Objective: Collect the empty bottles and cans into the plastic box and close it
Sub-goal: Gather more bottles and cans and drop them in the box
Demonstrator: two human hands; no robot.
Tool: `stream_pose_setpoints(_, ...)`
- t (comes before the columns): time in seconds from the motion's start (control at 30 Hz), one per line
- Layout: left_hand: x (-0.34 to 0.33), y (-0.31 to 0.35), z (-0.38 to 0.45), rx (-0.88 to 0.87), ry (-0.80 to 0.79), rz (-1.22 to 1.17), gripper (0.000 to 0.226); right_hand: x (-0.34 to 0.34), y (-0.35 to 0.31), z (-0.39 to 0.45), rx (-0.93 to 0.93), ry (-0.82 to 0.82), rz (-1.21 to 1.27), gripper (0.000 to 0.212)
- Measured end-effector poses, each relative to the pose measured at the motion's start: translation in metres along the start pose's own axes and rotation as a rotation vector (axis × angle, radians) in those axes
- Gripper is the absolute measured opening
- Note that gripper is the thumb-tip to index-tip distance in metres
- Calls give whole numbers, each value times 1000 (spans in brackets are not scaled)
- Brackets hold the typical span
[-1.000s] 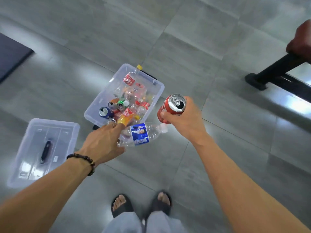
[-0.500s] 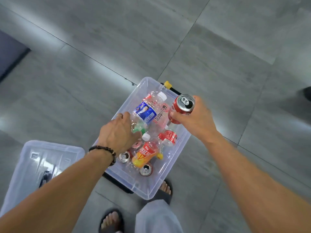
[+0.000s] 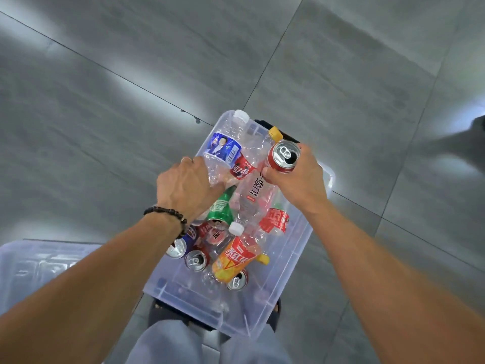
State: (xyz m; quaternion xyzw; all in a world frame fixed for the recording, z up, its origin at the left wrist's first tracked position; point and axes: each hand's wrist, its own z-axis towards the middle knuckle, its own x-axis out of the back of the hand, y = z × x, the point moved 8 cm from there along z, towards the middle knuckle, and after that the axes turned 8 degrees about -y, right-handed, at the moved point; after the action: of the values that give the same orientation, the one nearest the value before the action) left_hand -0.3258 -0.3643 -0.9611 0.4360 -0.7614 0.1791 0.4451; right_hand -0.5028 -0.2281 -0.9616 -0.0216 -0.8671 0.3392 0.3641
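A clear plastic box [image 3: 294, 261] sits on the grey floor below me, holding several empty bottles and cans. My left hand [image 3: 187, 186] grips the base of a clear water bottle with a blue label [image 3: 224, 147], which lies across the box's far left rim. My right hand [image 3: 299, 177] holds a red soda can [image 3: 283, 155] upright over the far end of the box. Inside lie a green can [image 3: 221, 206], an orange-labelled bottle [image 3: 235, 258] and other red cans. The box's clear lid [image 3: 39, 261] rests on the floor at lower left.
Grey floor tiles [image 3: 131, 88] surround the box. My legs in light trousers [image 3: 170, 342] and dark sandals [image 3: 274, 313] are just below the box's near edge. A blurred dark shape [image 3: 472, 130] shows at the right edge.
The view has closed in over the box. My left hand moved the blue-labelled bottle to the box's far end. My right hand with the red can came in over the box.
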Motion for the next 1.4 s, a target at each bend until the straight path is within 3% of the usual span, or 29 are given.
stream_pose_setpoints(0.33, -26, 7, -5, -43, -173, -31, 46, 10, 10, -10, -78, -53, -74, 63)
stream_pose_setpoints(0.6, -34, 19, -17, -153, -24, -162, 90, 22, 42, -24, -210, -32, -192, 69)
stream_pose_setpoints(0.83, -39, 16, -3, -159, -53, -30, 82, 5, 46, -24, -244, -160, -213, 87)
stream_pose_setpoints(1.03, -17, 5, -17, -128, -73, 40, 80, 27, 12, -25, -164, -51, -280, 86)
stream_pose_setpoints(1.1, -4, -1, -27, -139, -40, 54, 69, 29, -2, -30, -141, -40, -263, 79)
stream_pose_setpoints(1.2, 18, 0, -43, -218, -26, 91, 54, 31, -16, -47, -120, -38, -233, 70)
stream_pose_setpoints(1.4, 57, 43, -87, -477, -62, 166, 48, 61, -42, -107, -75, 2, -204, 61)
